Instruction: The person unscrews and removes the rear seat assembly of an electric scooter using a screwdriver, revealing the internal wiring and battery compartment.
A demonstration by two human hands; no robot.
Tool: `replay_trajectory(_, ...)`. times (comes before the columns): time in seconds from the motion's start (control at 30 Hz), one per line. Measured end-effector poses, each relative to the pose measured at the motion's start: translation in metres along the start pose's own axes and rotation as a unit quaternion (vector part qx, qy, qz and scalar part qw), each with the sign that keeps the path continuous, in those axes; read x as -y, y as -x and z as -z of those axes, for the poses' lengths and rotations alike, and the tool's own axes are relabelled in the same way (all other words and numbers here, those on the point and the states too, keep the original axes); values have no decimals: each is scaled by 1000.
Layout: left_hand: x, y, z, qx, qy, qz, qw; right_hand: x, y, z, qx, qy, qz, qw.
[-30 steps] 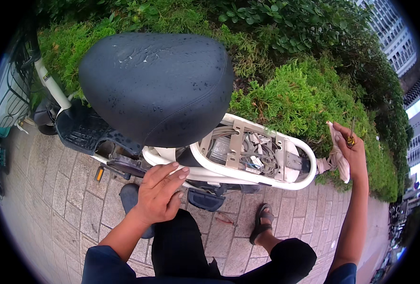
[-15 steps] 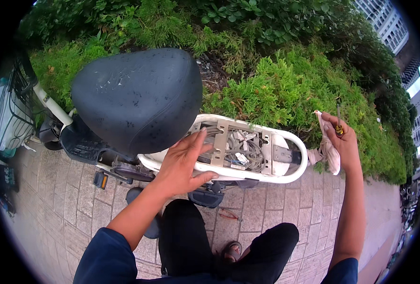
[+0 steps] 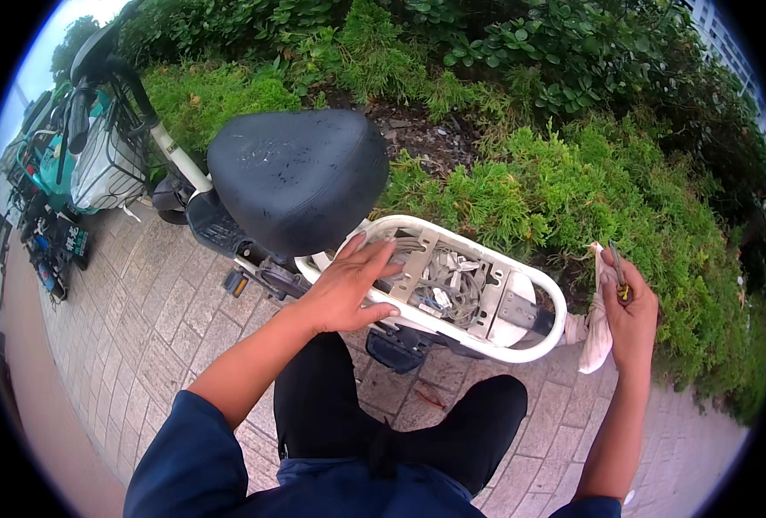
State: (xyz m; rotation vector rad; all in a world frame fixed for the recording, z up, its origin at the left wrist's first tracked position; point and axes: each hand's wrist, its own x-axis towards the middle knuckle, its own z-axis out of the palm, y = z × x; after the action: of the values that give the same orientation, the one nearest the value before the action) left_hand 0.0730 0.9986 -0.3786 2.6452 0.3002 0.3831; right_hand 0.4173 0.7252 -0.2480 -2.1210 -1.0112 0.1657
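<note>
Bending black-trousered knees (image 3: 491, 414) at the near edge, in dark blue sleeves (image 3: 189, 449). Seeing between them a thin red object (image 3: 430, 399), lying on pale brick paving (image 3: 176, 311), too small to tell clearly. Spreading the bare left hand (image 3: 344, 289) wide open, gripping nothing, and resting it on the white tubular metal rear frame (image 3: 521, 352) of an electric bike. Curling the bare right hand (image 3: 638, 318) around a slim screwdriver with a yellow-and-black handle (image 3: 624, 294), pointing its shaft upward. Placing the fingertips against a pale pink knotted cloth (image 3: 597, 341) hanging at the frame's rear end; not telling for certain whether pinching it too. Looking down between the rails at silver slotted metal plates (image 3: 417, 263) and tangled grey cables (image 3: 454, 287). Facing a broad black padded seat (image 3: 297, 181) just past the left fingers. Viewing green feathery shrubs (image 3: 530, 194) beyond, parked teal bikes (image 3: 52, 164) at far left and a pale high-rise building (image 3: 728, 43) at upper right.
</note>
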Motion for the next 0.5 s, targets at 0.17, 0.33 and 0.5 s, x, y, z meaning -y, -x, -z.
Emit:
replay_trajectory(0.17,-1,4,-2,7,91,45,995,-2,1,9,31,1,50,998)
replay_trajectory(0.33,-6,13,-10,-42,125,96,987,0,-3,10,32,-38,49,998)
replay_trajectory(0.5,-9,7,2,-17,54,36,998,6,-5,12,37,0,44,998)
